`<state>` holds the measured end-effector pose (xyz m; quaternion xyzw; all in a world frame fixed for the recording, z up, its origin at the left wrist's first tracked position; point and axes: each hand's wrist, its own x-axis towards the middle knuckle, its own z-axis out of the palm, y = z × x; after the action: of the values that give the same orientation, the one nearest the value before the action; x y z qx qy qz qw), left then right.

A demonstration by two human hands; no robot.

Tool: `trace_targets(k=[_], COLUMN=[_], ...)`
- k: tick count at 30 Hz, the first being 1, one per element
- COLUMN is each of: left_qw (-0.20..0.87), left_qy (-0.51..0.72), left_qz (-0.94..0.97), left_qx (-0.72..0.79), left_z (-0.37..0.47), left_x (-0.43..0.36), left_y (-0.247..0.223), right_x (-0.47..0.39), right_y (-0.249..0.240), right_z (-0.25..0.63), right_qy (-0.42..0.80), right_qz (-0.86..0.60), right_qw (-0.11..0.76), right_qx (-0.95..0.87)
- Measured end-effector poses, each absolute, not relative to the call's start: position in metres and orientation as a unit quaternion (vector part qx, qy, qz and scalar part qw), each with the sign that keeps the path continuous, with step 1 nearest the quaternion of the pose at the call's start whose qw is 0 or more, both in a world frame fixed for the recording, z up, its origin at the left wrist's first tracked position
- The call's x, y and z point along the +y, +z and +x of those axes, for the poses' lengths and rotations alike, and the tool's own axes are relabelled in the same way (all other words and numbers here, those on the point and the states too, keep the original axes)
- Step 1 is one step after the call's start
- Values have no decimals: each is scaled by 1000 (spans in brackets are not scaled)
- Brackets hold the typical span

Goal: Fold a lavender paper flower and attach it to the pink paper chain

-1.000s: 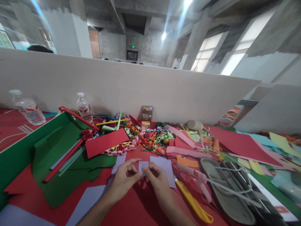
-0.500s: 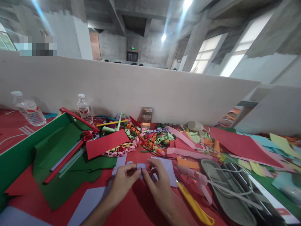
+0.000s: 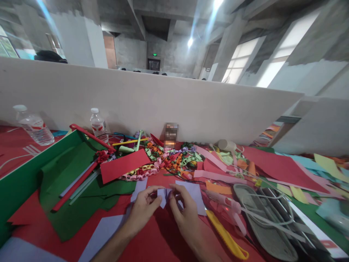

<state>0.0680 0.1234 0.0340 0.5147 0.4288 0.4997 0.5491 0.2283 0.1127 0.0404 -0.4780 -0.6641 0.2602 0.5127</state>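
Near the middle of the table, a small lilac paper piece is pinched between fingertips of both hands. My left hand holds its left side, thumb below and index finger above. My right hand has its thumb and index finger at the piece's right side, with the other fingers curled. Behind my right hand lies a larger lilac sheet on the red table surface. Part of the small piece is hidden by the fingers.
A pink glue gun, yellow cutter and grey tray are at the right. Green sheets and a red strip lie left. Paper chains and bottles stand near the white partition.
The small lilac piece has turned and shows more of its face between the fingers. My hands have shifted only slightly.
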Motion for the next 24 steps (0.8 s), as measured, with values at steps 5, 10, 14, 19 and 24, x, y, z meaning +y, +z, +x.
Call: trace_targets(k=[5,10,14,19,24], left_qw=[567,572,576,594,650], left_qy=[498,483,459,453,460], left_qz=[503,504,516,502,447], left_qx=[420,430,437,435,407], left_z=[69,71,71,68,68], left_x=[125,123,120,122,122], left_y=[27,27,33,33,38], right_x=[114,115,116,116,116], right_y=[42,45,46,47,49], right_z=[229,229,230,233,234], right_qy=[268,276,280,270,245], right_qz=[-490,-505,-501,-469,-467], right_qw=[503,507,503,491,483], right_qx=[-660,-642,-646,-683,-699])
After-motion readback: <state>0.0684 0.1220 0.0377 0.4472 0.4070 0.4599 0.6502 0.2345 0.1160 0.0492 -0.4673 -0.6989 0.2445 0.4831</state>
